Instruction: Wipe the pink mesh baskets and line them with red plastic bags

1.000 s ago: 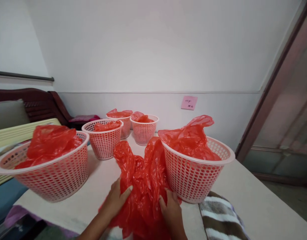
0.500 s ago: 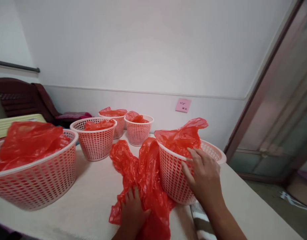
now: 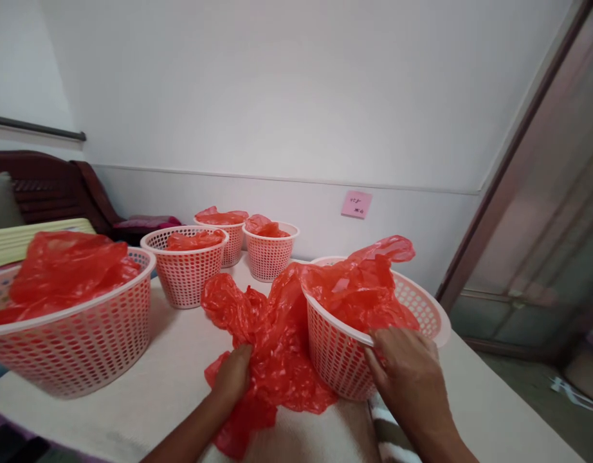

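Note:
My left hand (image 3: 235,373) is closed around a bunched part of a crumpled red plastic bag (image 3: 296,366) lying on the table. The bag spreads from there to the foot of a pink perforated plastic basket (image 3: 332,344) on the right. My right hand (image 3: 405,363) grips the near rim of that basket, thumb outside and fingers over the edge, their tips hidden. Inside the basket sits more red plastic (image 3: 359,289), one loose end sticking up above the rim. The basket leans slightly toward me.
On the left stands a large pink basket (image 3: 94,347) with red plastic in it. Behind are three smaller ones: a left basket (image 3: 193,276), a rear basket (image 3: 233,241) and a middle basket (image 3: 269,257). A pink note (image 3: 357,204) is on the wall. Striped cloth (image 3: 390,427) lies at the table's front.
My left hand has gone from lying spread on the red bag to clutching it, bunching it leftward. My right hand has closed on the basket rim, and the basket has tipped slightly.

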The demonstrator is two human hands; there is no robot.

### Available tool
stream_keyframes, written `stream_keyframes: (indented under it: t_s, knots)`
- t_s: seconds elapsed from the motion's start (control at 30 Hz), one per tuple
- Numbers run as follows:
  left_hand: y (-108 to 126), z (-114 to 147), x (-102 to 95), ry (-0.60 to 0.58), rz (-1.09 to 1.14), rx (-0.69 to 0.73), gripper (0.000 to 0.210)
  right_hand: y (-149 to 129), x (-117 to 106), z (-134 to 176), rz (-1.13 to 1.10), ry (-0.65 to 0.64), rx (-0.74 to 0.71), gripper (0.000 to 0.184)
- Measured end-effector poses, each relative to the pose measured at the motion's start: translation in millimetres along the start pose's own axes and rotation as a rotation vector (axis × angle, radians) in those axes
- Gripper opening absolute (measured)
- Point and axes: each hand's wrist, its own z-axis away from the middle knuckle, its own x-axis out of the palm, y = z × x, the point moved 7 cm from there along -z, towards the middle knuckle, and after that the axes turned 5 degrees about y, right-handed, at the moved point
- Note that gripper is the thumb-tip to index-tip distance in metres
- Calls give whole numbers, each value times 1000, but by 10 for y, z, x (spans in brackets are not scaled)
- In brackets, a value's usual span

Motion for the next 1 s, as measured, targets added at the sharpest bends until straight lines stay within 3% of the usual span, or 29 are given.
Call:
stream_keyframes:
  t_s: [0.17,0.3,0.5,0.63,0.73,0.8,0.9,1.0]
  knots:
    - [-418,-200,-365,5,21,104,11,7,-250,104,-81,63,-75,11]
    - [-700,-254,-531,51,49,73,11,-30,-351,113,-110,61,-116,12]
    - [-728,-309,-542,202,71,-39,17,-10,-305,49,-108,36,-68,13]
    - [-527,-403,-444,201,1,-115,18,78,-350,37,-128,45,-40,12]
    - [-164,-357,-331,119,-79,-99,32,145,-382,57,-152,61,-31,13]
    - [195,-251,-251,78,-121,-13,53,169,-387,75,-152,71,-19,14]
    - [726,-28,-19,-53,-121,191,63,159,-387,88,-163,82,11,14]
    - [972,164,324,-222,-111,326,68,123,-377,95,-195,58,44,14]
